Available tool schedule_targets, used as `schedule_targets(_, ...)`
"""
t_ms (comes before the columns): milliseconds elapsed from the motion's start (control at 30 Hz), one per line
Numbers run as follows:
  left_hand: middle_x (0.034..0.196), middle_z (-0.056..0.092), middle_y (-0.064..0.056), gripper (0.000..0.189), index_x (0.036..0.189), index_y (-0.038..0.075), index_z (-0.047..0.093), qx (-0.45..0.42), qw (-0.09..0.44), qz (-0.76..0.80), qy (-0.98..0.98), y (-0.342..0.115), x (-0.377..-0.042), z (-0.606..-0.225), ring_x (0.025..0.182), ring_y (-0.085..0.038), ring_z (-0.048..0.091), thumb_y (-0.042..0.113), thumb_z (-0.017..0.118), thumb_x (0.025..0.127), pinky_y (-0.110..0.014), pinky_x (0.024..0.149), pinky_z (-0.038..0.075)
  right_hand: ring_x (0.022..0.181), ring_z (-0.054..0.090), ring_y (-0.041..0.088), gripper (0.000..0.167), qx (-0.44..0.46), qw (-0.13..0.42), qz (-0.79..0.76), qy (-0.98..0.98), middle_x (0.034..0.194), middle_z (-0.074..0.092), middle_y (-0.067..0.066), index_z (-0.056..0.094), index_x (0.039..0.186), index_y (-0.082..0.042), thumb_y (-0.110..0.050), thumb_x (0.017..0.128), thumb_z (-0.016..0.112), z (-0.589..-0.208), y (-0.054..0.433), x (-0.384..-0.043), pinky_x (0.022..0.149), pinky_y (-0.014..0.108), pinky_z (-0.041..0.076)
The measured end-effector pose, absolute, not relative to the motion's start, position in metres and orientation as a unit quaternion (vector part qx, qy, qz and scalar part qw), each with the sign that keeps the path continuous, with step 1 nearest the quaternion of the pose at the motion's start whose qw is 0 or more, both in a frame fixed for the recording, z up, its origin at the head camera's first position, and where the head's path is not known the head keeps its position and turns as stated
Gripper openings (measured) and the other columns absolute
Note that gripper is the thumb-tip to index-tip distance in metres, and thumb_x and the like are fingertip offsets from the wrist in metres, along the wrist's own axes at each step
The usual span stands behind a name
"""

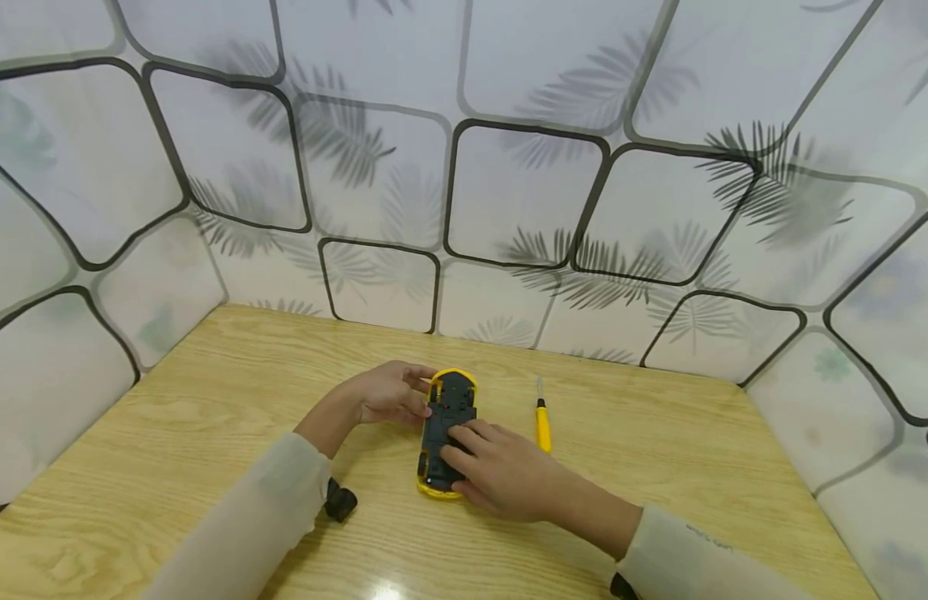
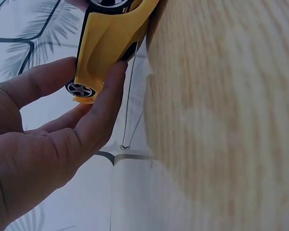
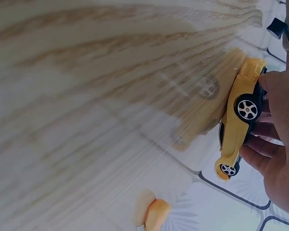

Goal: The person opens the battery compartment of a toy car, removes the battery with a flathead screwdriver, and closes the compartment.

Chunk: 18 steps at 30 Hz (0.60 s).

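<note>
A: Largest first?
B: Patterned wall covering (image 1: 388,179), then the wood-grain table (image 1: 696,450).
A: Next, the toy car (image 1: 443,417).
B: Yellow, at the tabletop, upside down, dark underside facing up. Long axis runs away from the person, far end leaning slightly right. Cannot tell which end is the nose, nor whether the roof touches the wood.
A: Position relative to the hands?
B: Between them. The right hand (image 1: 504,471) reaches over its near half from the right; fingers spread and loosely bent, laid on the underside, thumb by the near end.
A: The left hand (image 1: 388,392)?
B: At the far half, left side. Partly closed: thumb at the underside's edge, fingers against the body, car pinched between.
A: Smallest item?
B: Screwdriver (image 1: 543,425), yellow handle, lying right of the car, shaft pointing away from the person.
</note>
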State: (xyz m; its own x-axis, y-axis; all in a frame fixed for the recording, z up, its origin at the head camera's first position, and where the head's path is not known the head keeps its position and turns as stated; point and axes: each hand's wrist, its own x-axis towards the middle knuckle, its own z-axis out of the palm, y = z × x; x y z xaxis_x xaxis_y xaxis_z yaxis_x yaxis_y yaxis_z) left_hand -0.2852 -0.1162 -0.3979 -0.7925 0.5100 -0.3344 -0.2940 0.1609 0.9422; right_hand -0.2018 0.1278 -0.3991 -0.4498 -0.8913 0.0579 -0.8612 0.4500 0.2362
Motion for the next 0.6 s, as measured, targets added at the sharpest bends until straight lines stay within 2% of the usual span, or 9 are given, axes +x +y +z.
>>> schedule_targets(167,0.153,0.04,-0.03,0.076,0.158,-0.002,0.032,0.085,0.312,0.647,0.691,-0.12,-0.286,-0.401,0.119,-0.038,0.064,-0.015,0.063,0.089,-0.048,0.095,0.057,0.128,0.054,0.023,0.044,0.518,0.089,-0.089,-0.846,0.143,0.055,0.008,0.056,0.14,-0.018,-0.044,0.105,0.055,-0.399,0.126,-0.202,0.109,0.037,0.047)
schedule_targets(300,0.15,0.043,-0.028,0.075,0.157,0.0,0.035,0.081,0.31,0.654,0.686,-0.12,-0.285,-0.401,0.115,-0.037,0.066,-0.015,0.064,0.09,-0.047,0.093,0.058,0.129,0.053,0.024,0.046,0.518,0.071,-0.076,-0.849,0.145,0.054,0.008,0.055,0.142,-0.017,-0.046,0.105,0.054,-0.398,0.126,-0.203,0.11,0.037,0.047)
schedule_targets(467,0.151,0.042,-0.029,0.076,0.157,-0.001,0.034,0.082,0.31,0.653,0.686,-0.119,-0.285,-0.4,0.115,-0.036,0.066,-0.015,0.064,0.089,-0.046,0.093,0.059,0.133,0.051,0.026,0.057,0.509,0.038,-0.049,-0.859,0.15,0.05,0.009,0.051,0.149,-0.017,-0.055,0.106,0.046,-0.395,0.131,-0.208,0.111,0.04,0.045)
schedule_targets(600,0.151,0.042,-0.029,0.077,0.157,-0.002,0.033,0.078,0.314,0.653,0.685,-0.119,-0.286,-0.399,0.116,-0.036,0.065,-0.016,0.064,0.089,-0.047,0.093,0.058,0.136,0.049,0.027,0.063,0.493,0.035,-0.028,-0.869,0.151,0.049,0.009,0.049,0.151,-0.015,-0.058,0.106,0.042,-0.395,0.135,-0.216,0.113,0.042,0.043)
